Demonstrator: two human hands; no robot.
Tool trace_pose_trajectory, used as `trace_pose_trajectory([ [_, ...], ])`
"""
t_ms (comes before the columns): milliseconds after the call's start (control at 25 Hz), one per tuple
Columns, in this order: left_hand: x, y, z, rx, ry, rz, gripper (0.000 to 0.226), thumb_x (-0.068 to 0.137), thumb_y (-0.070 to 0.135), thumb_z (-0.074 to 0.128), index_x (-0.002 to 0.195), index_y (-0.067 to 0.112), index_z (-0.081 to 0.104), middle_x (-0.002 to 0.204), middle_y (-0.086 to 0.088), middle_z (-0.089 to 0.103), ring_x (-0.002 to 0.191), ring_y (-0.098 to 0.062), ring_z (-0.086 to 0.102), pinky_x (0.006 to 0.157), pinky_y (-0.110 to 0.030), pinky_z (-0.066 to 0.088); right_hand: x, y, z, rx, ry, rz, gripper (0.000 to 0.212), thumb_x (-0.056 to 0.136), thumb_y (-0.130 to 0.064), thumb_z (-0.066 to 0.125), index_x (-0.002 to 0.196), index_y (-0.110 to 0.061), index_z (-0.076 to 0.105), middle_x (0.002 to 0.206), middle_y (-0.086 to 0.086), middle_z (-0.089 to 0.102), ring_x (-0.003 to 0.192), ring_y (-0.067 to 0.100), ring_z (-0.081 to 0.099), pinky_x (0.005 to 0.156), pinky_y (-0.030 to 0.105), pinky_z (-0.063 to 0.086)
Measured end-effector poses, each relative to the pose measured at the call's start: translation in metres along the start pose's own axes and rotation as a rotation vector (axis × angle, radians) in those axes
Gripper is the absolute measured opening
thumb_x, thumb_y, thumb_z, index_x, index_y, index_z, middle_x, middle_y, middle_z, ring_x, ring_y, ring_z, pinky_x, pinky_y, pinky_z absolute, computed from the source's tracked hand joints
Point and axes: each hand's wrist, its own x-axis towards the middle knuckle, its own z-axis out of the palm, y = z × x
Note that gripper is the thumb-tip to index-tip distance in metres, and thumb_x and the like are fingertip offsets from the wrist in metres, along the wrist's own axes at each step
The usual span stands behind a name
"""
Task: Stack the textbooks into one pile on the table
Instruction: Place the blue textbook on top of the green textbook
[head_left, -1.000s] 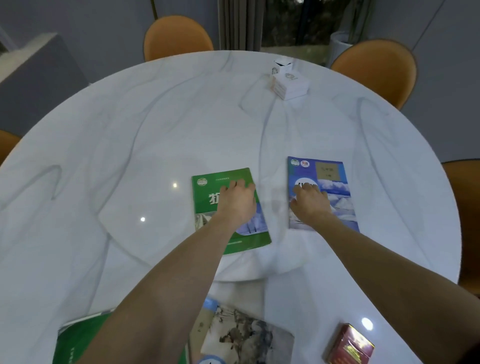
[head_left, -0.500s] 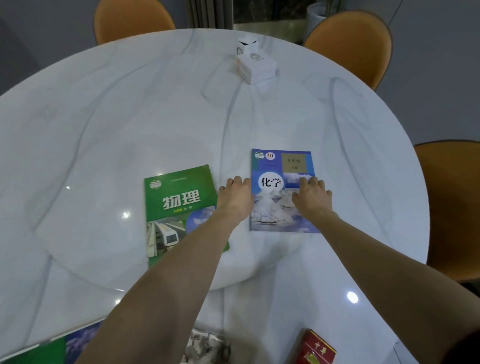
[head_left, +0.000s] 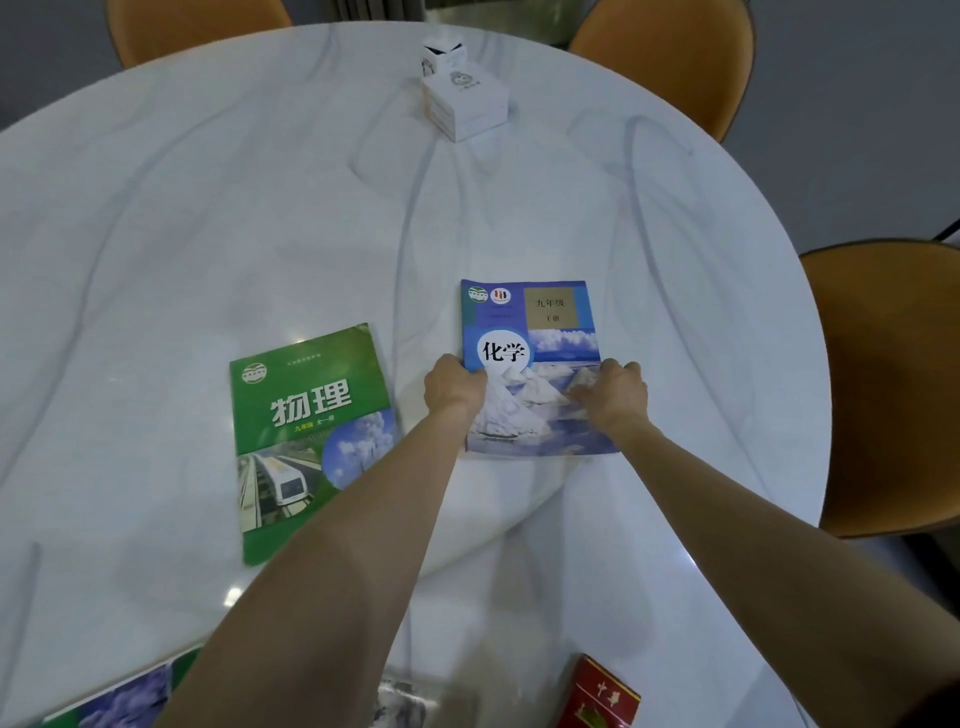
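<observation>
A blue chemistry textbook (head_left: 535, 332) lies flat on the round white marble table (head_left: 260, 208), right of centre. My left hand (head_left: 453, 387) grips its left edge and my right hand (head_left: 613, 397) grips its right edge, fingers curled at the sides. A green physics textbook (head_left: 301, 415) lies flat to the left, apart from the blue one, with nothing on it. At the near edge, a third book with a green and blue cover (head_left: 119, 701) shows partly, and another pale book (head_left: 410, 701) peeks out beside my left forearm.
A stack of small white boxes (head_left: 464, 98) stands at the far side of the table. A red packet (head_left: 600, 696) lies at the near right edge. Orange chairs (head_left: 893, 384) surround the table on the right and at the back.
My left hand left the green book and moved right to the blue book's left edge. My right hand shifted to the blue book's right edge. The camera view turned rightward and down.
</observation>
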Motion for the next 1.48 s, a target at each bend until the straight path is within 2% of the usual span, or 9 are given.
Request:
trace_pose_trajectory([
  [120, -0.007, -0.007, 0.005, -0.140, -0.076, 0.013, 0.031, 0.095, 0.012, 0.047, 0.125, 0.008, 0.052, 0.123, -0.015, 0.061, 0.109, -0.033, 0.059, 0.095, -0.038, 0.048, 0.000, -0.001, -0.001, 0.046, 0.005, 0.032, 0.040, 0.089, -0.028, 0.057, 0.120, -0.004, 0.051, 0.124, 0.018, 0.049, 0.112, 0.034, 0.052, 0.091, 0.040, 0.047],
  [320, -0.022, -0.015, 0.004, -0.457, -0.048, 0.124, 0.039, 0.095, 0.002, 0.042, 0.129, 0.018, 0.050, 0.116, -0.002, 0.060, 0.100, -0.021, 0.055, 0.090, -0.031, 0.046, -0.004, 0.002, -0.007, 0.185, -0.020, 0.029, 0.039, 0.091, -0.024, 0.056, 0.125, -0.005, 0.052, 0.128, 0.017, 0.055, 0.114, 0.034, 0.054, 0.096, 0.037, 0.046],
  [480, -0.031, -0.019, -0.020, -0.589, -0.021, 0.114, 0.039, 0.096, 0.003, 0.045, 0.131, 0.019, 0.051, 0.109, 0.000, 0.060, 0.090, -0.015, 0.056, 0.072, -0.020, 0.047, -0.020, -0.010, -0.012, 0.526, 0.006, 0.064, 0.036, 0.094, -0.020, 0.055, 0.129, -0.013, 0.049, 0.130, 0.013, 0.058, 0.096, 0.023, 0.056, 0.085, 0.031, 0.049],
  [640, -0.036, -0.034, -0.060, -0.626, 0.072, 0.116, 0.038, 0.096, 0.002, 0.047, 0.133, 0.014, 0.051, 0.109, -0.002, 0.060, 0.082, -0.009, 0.057, 0.064, -0.014, 0.046, -0.041, -0.044, -0.007, 0.653, -0.024, -0.002, 0.038, 0.091, -0.019, 0.061, 0.127, -0.014, 0.050, 0.129, 0.013, 0.059, 0.104, 0.027, 0.060, 0.093, 0.037, 0.052],
  [840, -0.037, -0.069, -0.114, -0.532, 0.185, 0.098, 0.038, 0.095, 0.007, 0.048, 0.130, 0.018, 0.053, 0.125, -0.008, 0.064, 0.108, -0.027, 0.062, 0.095, -0.039, 0.052, -0.070, -0.090, 0.021, 0.700, -0.093, -0.090, 0.037, 0.089, -0.015, 0.062, 0.125, -0.012, 0.053, 0.124, 0.016, 0.062, 0.093, 0.023, 0.058, 0.084, 0.031, 0.050],
  [920, -0.038, -0.085, -0.133, -0.499, 0.228, 0.078, 0.039, 0.094, 0.008, 0.048, 0.131, 0.018, 0.052, 0.126, -0.009, 0.064, 0.110, -0.027, 0.062, 0.099, -0.043, 0.051, -0.080, -0.106, 0.034, 0.699, -0.123, -0.107, 0.035, 0.089, -0.013, 0.061, 0.124, -0.012, 0.054, 0.122, 0.017, 0.062, 0.090, 0.023, 0.057, 0.084, 0.030, 0.049],
  [1160, -0.040, -0.135, -0.170, -0.409, 0.301, 0.017, 0.036, 0.092, 0.008, 0.046, 0.125, 0.015, 0.057, 0.121, -0.012, 0.066, 0.108, -0.032, 0.063, 0.098, -0.047, 0.052, -0.112, -0.136, 0.078, 0.666, -0.186, -0.136, 0.034, 0.091, -0.008, 0.058, 0.124, -0.009, 0.054, 0.123, 0.016, 0.062, 0.092, 0.023, 0.058, 0.088, 0.032, 0.051],
  [1320, -0.043, -0.163, -0.174, -0.350, 0.334, -0.003, 0.035, 0.092, 0.008, 0.046, 0.125, 0.013, 0.057, 0.116, -0.014, 0.067, 0.106, -0.034, 0.062, 0.098, -0.044, 0.051, -0.126, -0.141, 0.103, 0.575, -0.183, -0.135, 0.036, 0.090, -0.009, 0.058, 0.126, -0.006, 0.055, 0.126, 0.016, 0.062, 0.110, 0.030, 0.060, 0.097, 0.033, 0.047],
  [1480, -0.041, -0.173, -0.170, -0.205, 0.366, 0.007, 0.033, 0.094, 0.006, 0.047, 0.125, 0.007, 0.056, 0.112, -0.018, 0.067, 0.103, -0.036, 0.062, 0.085, -0.031, 0.046, -0.129, -0.138, 0.115, 0.467, -0.172, -0.147, 0.030, 0.091, -0.006, 0.056, 0.120, -0.001, 0.061, 0.122, 0.017, 0.065, 0.113, 0.031, 0.060, 0.097, 0.030, 0.045],
])
